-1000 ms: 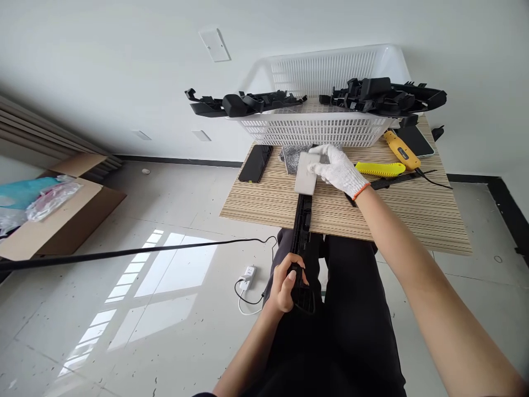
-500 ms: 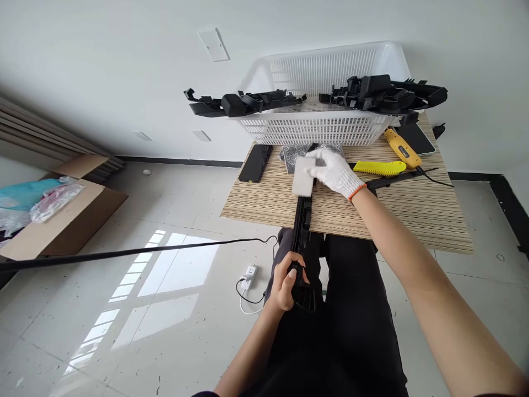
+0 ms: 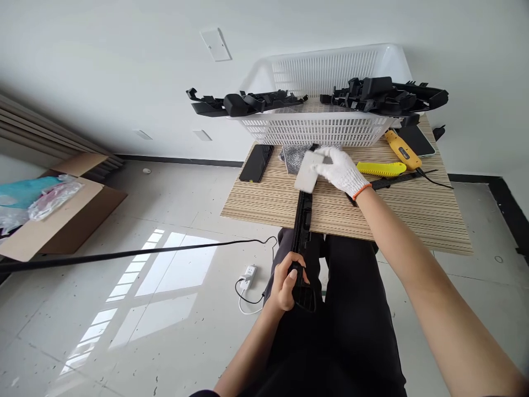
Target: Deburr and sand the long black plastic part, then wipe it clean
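Note:
My bare left hand (image 3: 288,281) is closed round the near end of a long black plastic part (image 3: 303,218), which runs from above my lap up over the table edge. In a white knit glove with an orange cuff, my right hand (image 3: 339,170) grips a flat pale rectangular pad (image 3: 309,172) by its right side. The pad lies across the far stretch of the black part and hides some of it. Behind the pad, a grey speckled block (image 3: 294,157) rests on the table.
The wood-patterned table (image 3: 264,204) carries a black phone (image 3: 256,163), a yellow utility knife (image 3: 381,169), a yellow corded tool (image 3: 403,150) and a white basket (image 3: 318,130) with black plastic parts (image 3: 248,103) across its rim. On the floor are a power strip (image 3: 248,277) and a cardboard box (image 3: 82,218).
My right hand has shifted slightly right, and the pad has tilted, its top leaning to the right. My left hand keeps its hold on the black part.

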A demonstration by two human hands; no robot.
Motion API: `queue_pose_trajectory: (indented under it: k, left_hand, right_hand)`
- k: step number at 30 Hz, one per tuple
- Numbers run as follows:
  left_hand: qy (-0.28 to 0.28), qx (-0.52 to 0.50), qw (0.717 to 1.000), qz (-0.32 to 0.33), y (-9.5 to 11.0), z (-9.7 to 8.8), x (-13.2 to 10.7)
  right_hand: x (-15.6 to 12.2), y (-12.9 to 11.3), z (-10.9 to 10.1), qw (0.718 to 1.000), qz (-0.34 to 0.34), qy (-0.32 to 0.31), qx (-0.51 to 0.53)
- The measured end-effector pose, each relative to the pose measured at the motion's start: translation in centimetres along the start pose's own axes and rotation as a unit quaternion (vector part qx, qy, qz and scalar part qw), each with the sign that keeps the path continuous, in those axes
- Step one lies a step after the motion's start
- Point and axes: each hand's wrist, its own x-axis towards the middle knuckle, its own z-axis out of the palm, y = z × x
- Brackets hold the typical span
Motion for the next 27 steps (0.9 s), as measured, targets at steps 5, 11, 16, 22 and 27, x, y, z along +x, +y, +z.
queue_pose_trajectory:
  k: [5,11,16,22,27]
  left_hand:
    - [0.004,-0.003,1.0,0.003,-0.07,0.0,-0.02]
    - [0.001,-0.005,1.0,-0.004,-0.26,0.02,-0.13]
    - [0.007,-0.006,1.0,0.002,-0.18,0.05,-0.1]
    - [0.003,-0.001,1.0,0.003,-0.33,-0.01,-0.17]
    - [0.006,-0.001,1.0,0.004,-0.24,-0.06,-0.11]
  right_hand:
    - [-0.24,-0.34,0.02,0.998,0.015,-0.053,-0.013]
    - [-0.1,0.13,0.2,0.998,-0.008,-0.063,-0.02]
    - [-0.06,0.02,0.41,0.999,-0.033,-0.008,-0.002]
    - [-0.41,-0.29,0.37,0.994,0.022,-0.11,0.006]
    - [-0.04,0.29,0.59,0.999,-0.027,-0.021,-0.004]
